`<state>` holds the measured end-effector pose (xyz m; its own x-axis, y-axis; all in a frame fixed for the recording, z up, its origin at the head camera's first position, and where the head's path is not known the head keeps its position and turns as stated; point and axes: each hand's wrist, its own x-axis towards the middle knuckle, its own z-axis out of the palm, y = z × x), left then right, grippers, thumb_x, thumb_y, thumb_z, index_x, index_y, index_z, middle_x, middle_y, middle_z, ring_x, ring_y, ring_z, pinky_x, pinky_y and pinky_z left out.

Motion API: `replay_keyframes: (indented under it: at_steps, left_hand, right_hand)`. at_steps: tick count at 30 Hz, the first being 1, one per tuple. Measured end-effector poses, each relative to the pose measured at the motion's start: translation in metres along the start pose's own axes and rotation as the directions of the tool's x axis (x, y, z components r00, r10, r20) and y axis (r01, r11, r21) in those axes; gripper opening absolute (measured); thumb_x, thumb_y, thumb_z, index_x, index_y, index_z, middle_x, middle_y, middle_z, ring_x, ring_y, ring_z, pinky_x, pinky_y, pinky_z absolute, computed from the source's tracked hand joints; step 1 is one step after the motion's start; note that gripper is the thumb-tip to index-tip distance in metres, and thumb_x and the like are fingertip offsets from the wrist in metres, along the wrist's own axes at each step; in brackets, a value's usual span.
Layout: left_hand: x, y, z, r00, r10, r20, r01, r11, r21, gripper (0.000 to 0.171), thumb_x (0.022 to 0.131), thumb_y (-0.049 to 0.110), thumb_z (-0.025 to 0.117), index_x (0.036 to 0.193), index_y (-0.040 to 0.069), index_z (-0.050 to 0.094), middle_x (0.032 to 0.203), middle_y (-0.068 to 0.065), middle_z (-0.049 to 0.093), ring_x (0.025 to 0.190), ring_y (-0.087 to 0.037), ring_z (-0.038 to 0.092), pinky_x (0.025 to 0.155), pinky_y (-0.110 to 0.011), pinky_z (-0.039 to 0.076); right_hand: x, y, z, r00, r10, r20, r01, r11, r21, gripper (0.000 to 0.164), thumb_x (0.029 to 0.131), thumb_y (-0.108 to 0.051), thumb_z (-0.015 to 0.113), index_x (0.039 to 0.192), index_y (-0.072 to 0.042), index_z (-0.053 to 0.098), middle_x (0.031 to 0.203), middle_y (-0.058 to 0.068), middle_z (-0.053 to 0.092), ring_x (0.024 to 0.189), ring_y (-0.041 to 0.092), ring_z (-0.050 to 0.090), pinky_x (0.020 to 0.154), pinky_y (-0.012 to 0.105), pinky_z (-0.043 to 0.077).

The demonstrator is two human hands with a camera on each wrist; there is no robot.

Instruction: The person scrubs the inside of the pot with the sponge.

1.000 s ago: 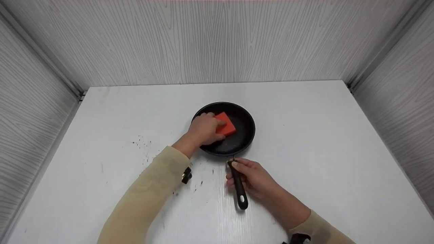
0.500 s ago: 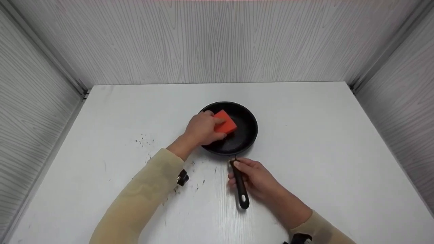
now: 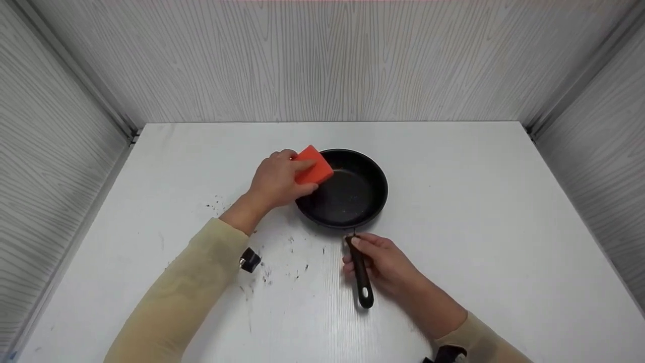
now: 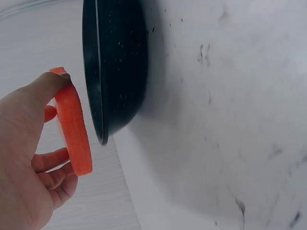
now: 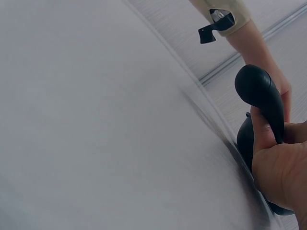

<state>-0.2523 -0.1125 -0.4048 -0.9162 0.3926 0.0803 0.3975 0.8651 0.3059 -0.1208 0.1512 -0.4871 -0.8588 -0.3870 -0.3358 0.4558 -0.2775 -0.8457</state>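
Observation:
An orange-red sponge (image 3: 316,169) is pinched between the thumb and fingers of my left hand (image 3: 277,179). In the head view it overlaps the upper left rim of a black frying pan (image 3: 347,194); the left wrist view shows the sponge (image 4: 74,129) raised and apart from the pan's rim (image 4: 100,96). My right hand (image 3: 385,259) grips the pan's black handle (image 3: 364,282) near the pan end, thumb on top. In the right wrist view the handle (image 5: 254,86) rises out of my right hand (image 5: 283,167). Small pale specks show on the pan.
Dark crumbs and smudges (image 3: 267,275) are scattered on the white table (image 3: 453,201), left of the handle and under the left arm. Wood-grain panels (image 3: 322,60) stand behind the table and at both sides. A small black mount (image 3: 249,260) sits on the left sleeve.
My left hand has moved left with the sponge, from inside the pan to over its left rim. The right hand keeps its grip on the handle.

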Motion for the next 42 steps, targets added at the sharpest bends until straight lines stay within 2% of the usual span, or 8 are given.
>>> replay_keyframes:
  at_steps: [5, 11, 18, 23, 27, 31, 37, 42]
  left_hand:
    - [-0.008, -0.017, -0.008, 0.999, -0.027, -0.020, 0.026, 1.000, -0.005, 0.058, 0.097, 0.044, 0.072, 0.151, 0.024, 0.063, 0.145, -0.023, 0.057, 0.125, -0.039, 0.055, 0.100, -0.052, 0.050]
    - [-0.019, -0.037, -0.010, 0.997, -0.067, -0.034, 0.066, 0.998, -0.008, 0.058, 0.097, 0.043, 0.073, 0.150, 0.023, 0.064, 0.143, -0.025, 0.057, 0.124, -0.042, 0.056, 0.100, -0.053, 0.049]
    - [-0.031, -0.057, -0.006, 0.987, -0.151, -0.047, 0.150, 0.988, -0.022, 0.061, 0.096, 0.044, 0.073, 0.151, 0.021, 0.062, 0.144, -0.025, 0.056, 0.127, -0.042, 0.055, 0.102, -0.054, 0.049]
    - [-0.040, -0.070, -0.001, 0.985, -0.171, -0.035, 0.170, 0.985, -0.034, 0.061, 0.096, 0.042, 0.073, 0.151, 0.018, 0.062, 0.144, -0.026, 0.056, 0.125, -0.043, 0.055, 0.101, -0.055, 0.050]
    - [-0.048, -0.079, 0.003, 0.987, -0.160, -0.007, 0.160, 0.987, -0.032, 0.059, 0.096, 0.041, 0.074, 0.150, 0.017, 0.063, 0.142, -0.026, 0.057, 0.124, -0.043, 0.055, 0.100, -0.055, 0.051]
    - [-0.055, -0.084, 0.007, 0.990, -0.135, 0.050, 0.137, 0.990, -0.039, 0.059, 0.096, 0.041, 0.074, 0.149, 0.016, 0.064, 0.145, -0.026, 0.056, 0.128, -0.043, 0.053, 0.103, -0.056, 0.049]
    - [-0.061, -0.088, 0.011, 0.981, -0.128, 0.148, 0.143, 0.986, -0.090, 0.060, 0.095, 0.034, 0.075, 0.152, 0.021, 0.061, 0.155, -0.022, 0.048, 0.134, -0.041, 0.047, 0.108, -0.056, 0.045]
    - [-0.062, -0.088, 0.011, 0.979, -0.108, 0.175, 0.127, 0.986, -0.104, 0.061, 0.095, 0.030, 0.076, 0.153, 0.023, 0.060, 0.157, -0.020, 0.046, 0.136, -0.040, 0.045, 0.107, -0.055, 0.047]
  right_hand:
    - [0.000, 0.000, 0.000, 1.000, -0.006, -0.012, 0.006, 1.000, -0.009, 0.037, 0.109, -0.014, 0.059, 0.136, 0.011, 0.057, 0.090, 0.015, 0.074, 0.076, 0.020, 0.077, 0.075, 0.034, 0.063]
    - [0.000, 0.001, 0.000, 1.000, -0.011, -0.022, 0.010, 0.999, -0.049, 0.035, 0.109, -0.014, 0.059, 0.135, 0.010, 0.059, 0.090, 0.013, 0.075, 0.076, 0.019, 0.077, 0.074, 0.033, 0.063]
    - [-0.001, 0.001, 0.002, 1.000, -0.003, -0.019, 0.002, 0.999, -0.034, 0.038, 0.110, -0.013, 0.057, 0.139, 0.011, 0.055, 0.090, 0.014, 0.075, 0.075, 0.020, 0.077, 0.073, 0.033, 0.063]
    - [-0.001, 0.001, 0.003, 1.000, -0.005, -0.018, 0.004, 0.999, -0.032, 0.038, 0.110, -0.014, 0.057, 0.139, 0.011, 0.055, 0.090, 0.014, 0.075, 0.076, 0.020, 0.077, 0.073, 0.033, 0.063]
    - [-0.001, 0.001, 0.003, 1.000, -0.001, -0.018, 0.001, 0.999, -0.033, 0.039, 0.109, -0.014, 0.058, 0.139, 0.011, 0.055, 0.090, 0.014, 0.075, 0.076, 0.020, 0.077, 0.073, 0.032, 0.063]
    - [-0.001, 0.000, 0.002, 1.000, -0.003, -0.018, 0.003, 1.000, -0.028, 0.039, 0.109, -0.014, 0.059, 0.139, 0.012, 0.055, 0.090, 0.014, 0.075, 0.076, 0.020, 0.077, 0.072, 0.032, 0.063]
    - [-0.001, -0.001, 0.002, 1.000, -0.004, -0.010, 0.003, 1.000, -0.019, 0.039, 0.109, -0.014, 0.060, 0.138, 0.012, 0.056, 0.089, 0.013, 0.075, 0.076, 0.020, 0.077, 0.072, 0.031, 0.062]
    - [-0.001, -0.003, 0.001, 1.000, -0.010, -0.011, 0.009, 0.999, -0.032, 0.040, 0.109, -0.015, 0.059, 0.139, 0.012, 0.056, 0.090, 0.013, 0.076, 0.077, 0.020, 0.078, 0.073, 0.032, 0.063]
